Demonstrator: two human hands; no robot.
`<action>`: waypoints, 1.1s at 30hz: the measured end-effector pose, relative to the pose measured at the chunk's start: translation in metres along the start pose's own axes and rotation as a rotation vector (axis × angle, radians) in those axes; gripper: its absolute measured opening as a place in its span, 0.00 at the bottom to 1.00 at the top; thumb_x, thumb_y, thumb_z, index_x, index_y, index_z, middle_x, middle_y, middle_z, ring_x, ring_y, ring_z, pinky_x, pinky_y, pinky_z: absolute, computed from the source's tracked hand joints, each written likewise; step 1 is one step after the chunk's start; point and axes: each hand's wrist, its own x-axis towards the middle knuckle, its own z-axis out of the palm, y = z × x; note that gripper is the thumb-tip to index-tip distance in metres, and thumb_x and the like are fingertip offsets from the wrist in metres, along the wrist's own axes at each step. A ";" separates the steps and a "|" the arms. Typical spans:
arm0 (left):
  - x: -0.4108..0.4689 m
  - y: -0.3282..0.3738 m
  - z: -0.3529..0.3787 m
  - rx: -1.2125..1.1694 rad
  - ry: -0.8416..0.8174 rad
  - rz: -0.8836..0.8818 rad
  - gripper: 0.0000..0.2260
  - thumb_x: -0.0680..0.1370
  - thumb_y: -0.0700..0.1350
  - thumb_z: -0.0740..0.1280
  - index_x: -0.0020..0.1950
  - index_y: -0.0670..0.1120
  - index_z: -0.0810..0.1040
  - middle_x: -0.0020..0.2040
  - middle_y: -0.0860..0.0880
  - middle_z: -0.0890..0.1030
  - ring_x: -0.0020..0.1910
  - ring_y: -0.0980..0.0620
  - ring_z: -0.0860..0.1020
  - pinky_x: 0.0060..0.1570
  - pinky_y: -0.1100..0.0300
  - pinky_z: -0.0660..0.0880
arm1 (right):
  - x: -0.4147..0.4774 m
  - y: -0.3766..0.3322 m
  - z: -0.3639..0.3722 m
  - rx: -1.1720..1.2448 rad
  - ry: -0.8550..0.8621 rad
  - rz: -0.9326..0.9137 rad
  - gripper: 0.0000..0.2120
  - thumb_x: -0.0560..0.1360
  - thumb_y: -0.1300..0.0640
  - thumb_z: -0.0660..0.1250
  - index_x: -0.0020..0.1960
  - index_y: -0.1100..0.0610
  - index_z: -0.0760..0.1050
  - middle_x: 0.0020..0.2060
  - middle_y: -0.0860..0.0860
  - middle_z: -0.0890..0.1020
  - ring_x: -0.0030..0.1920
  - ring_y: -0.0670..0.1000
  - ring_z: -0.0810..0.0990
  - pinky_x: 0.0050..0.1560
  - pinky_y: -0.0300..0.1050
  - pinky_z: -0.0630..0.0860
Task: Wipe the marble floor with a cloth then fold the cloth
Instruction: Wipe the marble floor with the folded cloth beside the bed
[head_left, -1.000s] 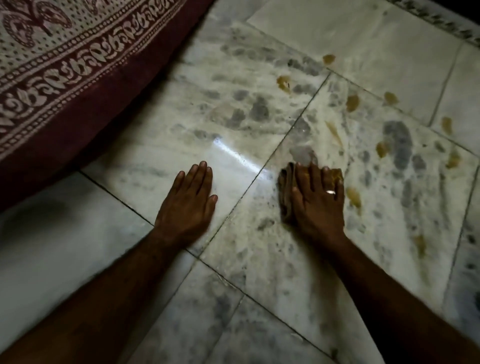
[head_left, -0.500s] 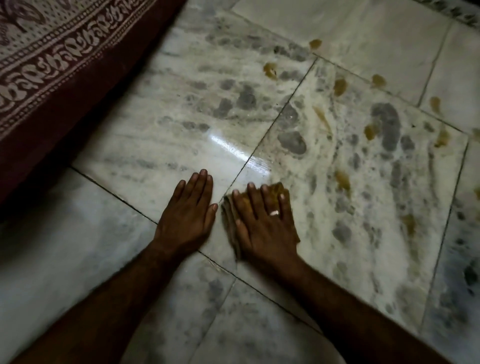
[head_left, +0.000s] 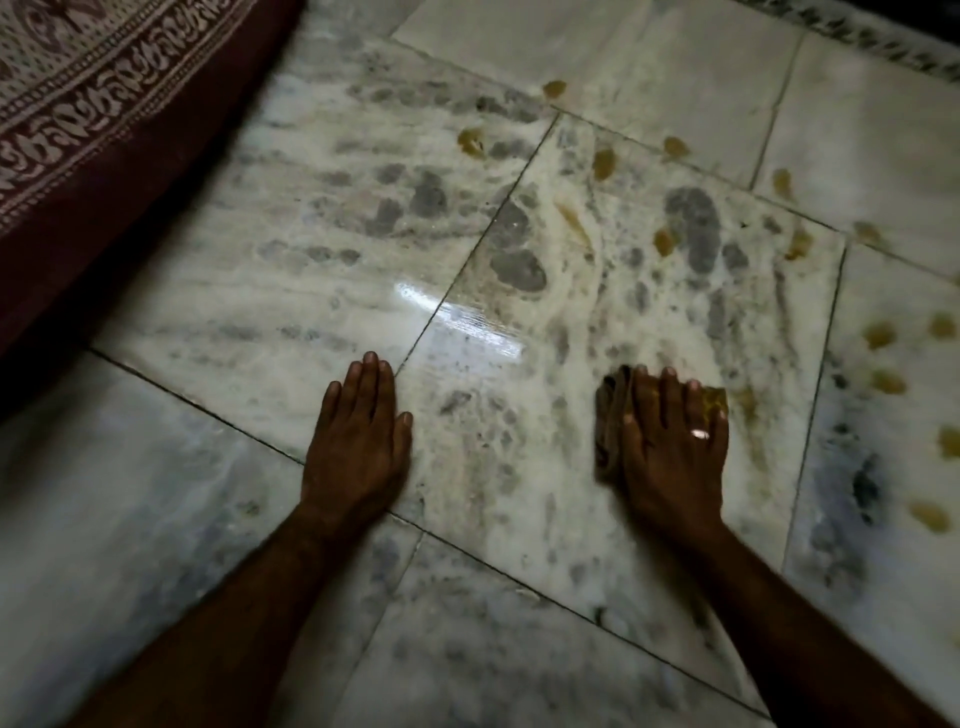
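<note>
My right hand (head_left: 672, 457) lies flat, palm down, on a small dark brownish cloth (head_left: 609, 415) and presses it against the white marble floor (head_left: 519, 519). Only the cloth's left edge and a yellowish corner past the little finger show; the rest is hidden under the hand. A ring sits on one finger. My left hand (head_left: 358, 441) rests flat on the floor to the left, fingers together, holding nothing, a wide gap away from the cloth. The tile between the hands looks wet and shiny.
Several yellow-brown stains (head_left: 878, 335) dot the tiles to the right and far side. Grey patches (head_left: 693, 228) mark the marble ahead. A dark red patterned bedspread (head_left: 78, 130) hangs at the upper left, its edge close to the floor.
My right hand has slid the cloth to the right, away from the left hand, after sweeping left half a second ago. The left hand has stayed planted.
</note>
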 end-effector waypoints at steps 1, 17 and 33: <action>-0.002 0.004 0.001 -0.005 0.001 0.000 0.30 0.83 0.52 0.49 0.80 0.37 0.59 0.81 0.38 0.59 0.80 0.41 0.59 0.78 0.47 0.51 | -0.020 0.006 0.003 -0.002 0.008 0.003 0.29 0.83 0.44 0.42 0.84 0.45 0.46 0.83 0.55 0.57 0.82 0.60 0.54 0.79 0.68 0.50; 0.055 0.035 0.006 0.018 -0.062 0.206 0.32 0.82 0.56 0.47 0.81 0.37 0.55 0.82 0.38 0.54 0.81 0.42 0.54 0.79 0.48 0.46 | -0.028 -0.064 0.001 -0.016 0.059 -0.463 0.28 0.82 0.44 0.54 0.81 0.45 0.61 0.80 0.54 0.65 0.80 0.59 0.62 0.78 0.66 0.58; 0.076 0.077 0.016 0.017 0.006 0.345 0.30 0.83 0.54 0.49 0.80 0.37 0.58 0.81 0.38 0.59 0.80 0.40 0.59 0.79 0.46 0.49 | 0.010 0.140 -0.014 -0.006 0.031 0.282 0.31 0.83 0.40 0.39 0.84 0.46 0.50 0.82 0.56 0.59 0.82 0.60 0.56 0.80 0.64 0.49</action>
